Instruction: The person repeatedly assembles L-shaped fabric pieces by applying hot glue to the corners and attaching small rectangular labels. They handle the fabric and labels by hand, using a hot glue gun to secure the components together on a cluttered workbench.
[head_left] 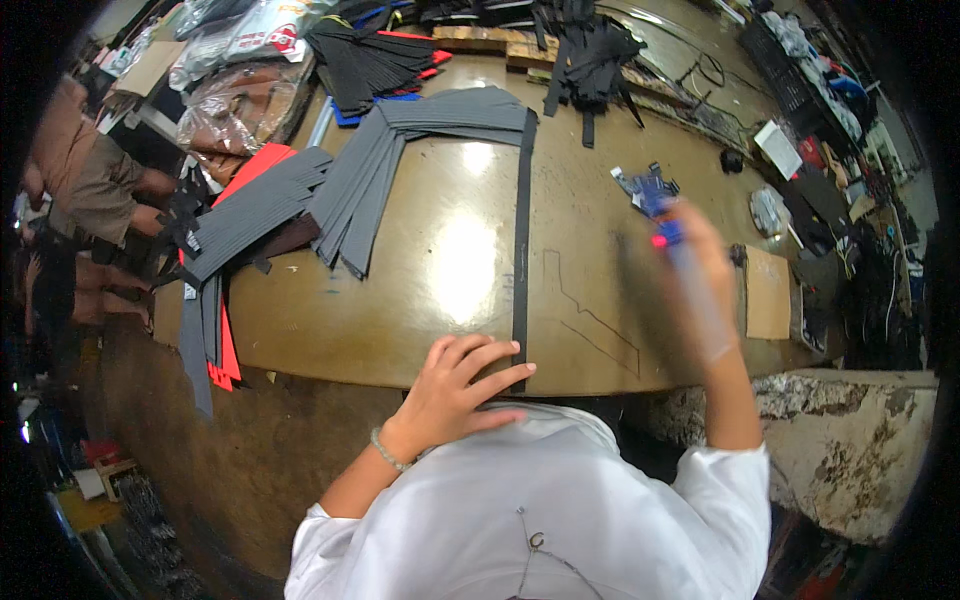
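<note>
Left hand, fingers spread, presses near end of long black strip flat on table. Strip looks thin, limp, light; best pinched at an end. Right hand blurred, closed around blue-pink tool. Beyond: grey strip stacks.

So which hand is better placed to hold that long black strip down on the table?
Probably the left hand: its fingers already rest at the near end of the black strip. The right hand is raised off to the side, blurred, holding a small blue thing.

Single head-worn fisheye view, steeply down over the near worktable.
</note>
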